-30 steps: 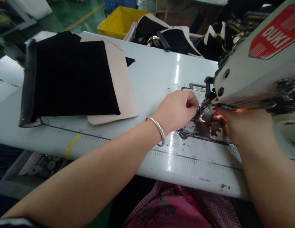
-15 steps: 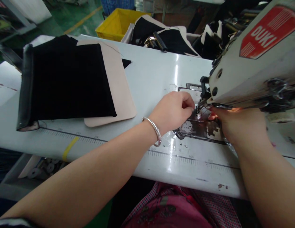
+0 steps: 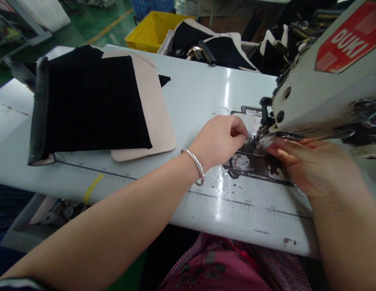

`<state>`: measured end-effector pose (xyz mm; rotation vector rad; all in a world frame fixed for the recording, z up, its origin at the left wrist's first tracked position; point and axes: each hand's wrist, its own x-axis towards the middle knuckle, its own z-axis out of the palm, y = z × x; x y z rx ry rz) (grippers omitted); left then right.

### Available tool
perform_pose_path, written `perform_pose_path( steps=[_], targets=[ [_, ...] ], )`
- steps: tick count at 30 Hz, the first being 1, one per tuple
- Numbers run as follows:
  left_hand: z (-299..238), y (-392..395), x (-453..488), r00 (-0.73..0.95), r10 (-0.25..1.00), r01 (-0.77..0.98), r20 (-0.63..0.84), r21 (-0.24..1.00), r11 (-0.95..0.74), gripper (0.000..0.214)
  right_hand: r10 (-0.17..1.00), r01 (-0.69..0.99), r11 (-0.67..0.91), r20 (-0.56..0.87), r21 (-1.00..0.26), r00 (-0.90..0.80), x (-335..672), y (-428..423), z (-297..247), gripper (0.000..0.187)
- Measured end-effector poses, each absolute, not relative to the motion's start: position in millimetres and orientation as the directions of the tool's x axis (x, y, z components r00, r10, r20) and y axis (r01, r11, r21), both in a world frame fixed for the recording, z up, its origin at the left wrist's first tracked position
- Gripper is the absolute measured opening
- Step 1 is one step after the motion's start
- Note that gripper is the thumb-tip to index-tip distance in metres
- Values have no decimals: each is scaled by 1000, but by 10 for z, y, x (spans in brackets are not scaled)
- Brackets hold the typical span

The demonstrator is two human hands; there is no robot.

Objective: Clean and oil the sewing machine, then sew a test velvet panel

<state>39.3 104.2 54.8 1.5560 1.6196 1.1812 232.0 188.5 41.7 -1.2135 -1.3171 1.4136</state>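
A sewing machine (image 3: 315, 93) stands at the right, its presser foot and needle area (image 3: 258, 139) low over the metal needle plate (image 3: 250, 147). Just left of the needle is my left hand (image 3: 222, 139), thumb and forefinger pinched together; anything between them is too fine to make out. My right hand (image 3: 309, 163) reaches in from the other side, under the machine head. Its thumb and fingertips press together close to the needle, and what they hold cannot be made out. No workpiece shows under the foot.
On the table's left lies a black fabric piece (image 3: 93, 105) with a dark rolled edge, over a beige panel (image 3: 163, 133). Behind the table are a yellow bin (image 3: 148, 32) and black-and-beige pieces (image 3: 227, 48). A ruler scale (image 3: 230, 198) runs along the front edge.
My right hand has drawn slightly right and turned, so more of its fingers shows. My left hand keeps its pinch by the needle. The whole view has shifted a little.
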Motion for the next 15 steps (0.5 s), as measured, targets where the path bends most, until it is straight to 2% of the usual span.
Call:
perform_pose_path(
  steps=[5, 15],
  targets=[
    [562, 1033, 406, -127, 978, 441, 166, 893, -94, 17, 961, -95, -207, -184, -974, -205, 2347, 1811, 451, 30],
    [554, 1029, 446, -112, 975, 449, 193, 885, -124, 18, 939, -83, -304, -283, -949, -195, 2311, 1830, 518, 29]
  ],
)
